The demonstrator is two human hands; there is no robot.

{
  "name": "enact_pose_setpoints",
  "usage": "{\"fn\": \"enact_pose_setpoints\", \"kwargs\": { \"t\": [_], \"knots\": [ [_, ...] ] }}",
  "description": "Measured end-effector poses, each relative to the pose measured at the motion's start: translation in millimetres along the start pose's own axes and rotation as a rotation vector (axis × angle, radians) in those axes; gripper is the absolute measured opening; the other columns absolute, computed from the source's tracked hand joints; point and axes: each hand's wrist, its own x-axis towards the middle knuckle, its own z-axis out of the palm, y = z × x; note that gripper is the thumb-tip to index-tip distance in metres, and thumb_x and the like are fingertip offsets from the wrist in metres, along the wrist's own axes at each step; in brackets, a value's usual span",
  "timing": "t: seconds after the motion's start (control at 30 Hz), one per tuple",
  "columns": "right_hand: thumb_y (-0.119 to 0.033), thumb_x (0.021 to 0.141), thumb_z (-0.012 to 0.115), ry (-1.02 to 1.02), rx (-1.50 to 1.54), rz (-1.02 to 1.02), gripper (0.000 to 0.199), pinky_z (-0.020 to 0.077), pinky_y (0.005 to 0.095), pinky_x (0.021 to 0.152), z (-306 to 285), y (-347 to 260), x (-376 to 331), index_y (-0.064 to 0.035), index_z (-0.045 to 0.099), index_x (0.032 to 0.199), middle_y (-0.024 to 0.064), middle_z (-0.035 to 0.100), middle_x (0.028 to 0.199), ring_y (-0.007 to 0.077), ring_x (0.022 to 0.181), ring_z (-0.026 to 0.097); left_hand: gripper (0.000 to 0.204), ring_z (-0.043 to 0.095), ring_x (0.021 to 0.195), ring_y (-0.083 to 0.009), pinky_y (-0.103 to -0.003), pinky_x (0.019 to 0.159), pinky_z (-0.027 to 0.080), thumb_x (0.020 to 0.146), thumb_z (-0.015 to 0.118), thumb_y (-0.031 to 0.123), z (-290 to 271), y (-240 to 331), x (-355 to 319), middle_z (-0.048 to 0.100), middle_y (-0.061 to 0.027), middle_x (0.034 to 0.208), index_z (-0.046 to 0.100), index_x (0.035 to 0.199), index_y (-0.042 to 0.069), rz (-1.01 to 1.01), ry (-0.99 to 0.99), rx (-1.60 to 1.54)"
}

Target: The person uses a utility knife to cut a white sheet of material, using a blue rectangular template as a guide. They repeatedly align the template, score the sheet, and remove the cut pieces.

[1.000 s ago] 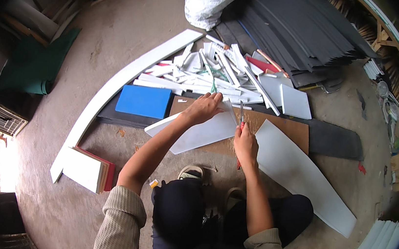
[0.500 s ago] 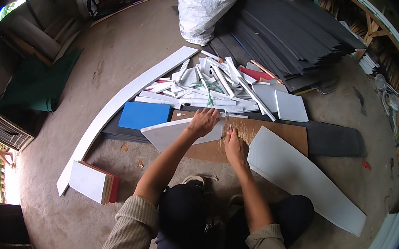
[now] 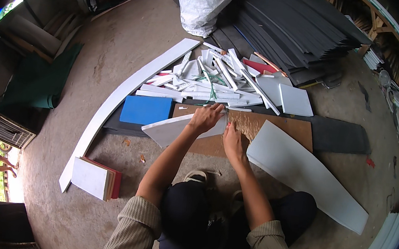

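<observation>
On a brown cutting board (image 3: pixel 287 129) with a scuffed surface lies a white foam sheet (image 3: pixel 165 129). My left hand (image 3: pixel 206 117) grips this sheet near its right end, fingers bent over the far edge. Just to the right, my right hand (image 3: pixel 233 140) is closed around a knife (image 3: pixel 228 118), whose reddish handle barely shows in the fist. Its thin blade points away from me, at the sheet's right edge; the tip is hard to make out. A larger white foam sheet (image 3: pixel 302 173) rests at the right, partly on the brown board.
Beyond the board is a heap of white offcuts (image 3: pixel 214 79). A blue block (image 3: pixel 146 110) sits left of the board, near a long white strip (image 3: pixel 108 102). Stacked pieces (image 3: pixel 90 178) stand lower left. Dark sheets (image 3: pixel 289 26) and a white sack (image 3: pixel 205 4) are farther back.
The knife in my right hand has moved slightly away from me along the sheet's right edge. My left hand keeps its grip. The whole view has shifted slightly.
</observation>
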Motion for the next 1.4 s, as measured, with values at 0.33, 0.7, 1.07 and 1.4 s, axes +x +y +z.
{"fn": "enact_pose_setpoints", "kwargs": {
  "t": [0.33,0.7,1.07,1.4],
  "knots": [
    [-0.016,0.084,0.045,-0.009,0.008,-0.012,0.016,0.0469,0.0459,0.053,-2.8,-1.6,4.7,-0.0017,0.046,0.091,0.0216,0.059,0.067,0.0374,0.063,0.059,0.029,0.060,0.069,-0.0311,-0.039,0.054,0.048,0.085,0.046,0.029,1.4,1.3,-1.7,0.057,-0.0133,0.090,0.046,0.100,0.004,-0.014,-0.004,0.013],
    [-0.019,0.084,0.044,-0.050,-0.105,0.005,0.018,0.0487,0.0441,0.055,-8.0,-1.3,8.7,-0.0024,0.050,0.087,0.0193,0.060,0.066,0.0351,0.062,0.061,0.026,0.059,0.076,-0.0299,-0.039,0.058,0.048,0.083,0.051,0.028,10.0,13.8,-12.6,0.058,-0.0115,0.091,0.047,0.097,0.006,-0.014,0.018,-0.055],
    [-0.020,0.086,0.039,-0.237,-0.105,0.053,0.022,0.0485,0.0457,0.062,-31.3,-17.3,-3.6,-0.0010,0.050,0.091,0.0207,0.060,0.073,0.0373,0.070,0.061,0.042,0.060,0.061,-0.0307,-0.040,0.051,0.048,0.082,0.052,0.031,10.7,-5.0,-8.2,0.061,-0.0147,0.072,0.046,0.114,0.005,-0.033,-0.011,0.101],
    [-0.020,0.082,0.042,-0.450,-0.110,0.152,0.026,0.0470,0.0458,0.072,-18.4,-7.8,25.4,0.0016,0.054,0.090,0.0236,0.060,0.084,0.0377,0.082,0.059,0.033,0.060,0.061,-0.0298,-0.038,0.051,0.048,0.082,0.051,0.029,8.7,8.7,-10.2,0.062,-0.0124,0.080,0.046,0.107,0.007,-0.077,-0.084,0.050]
  ]
}}
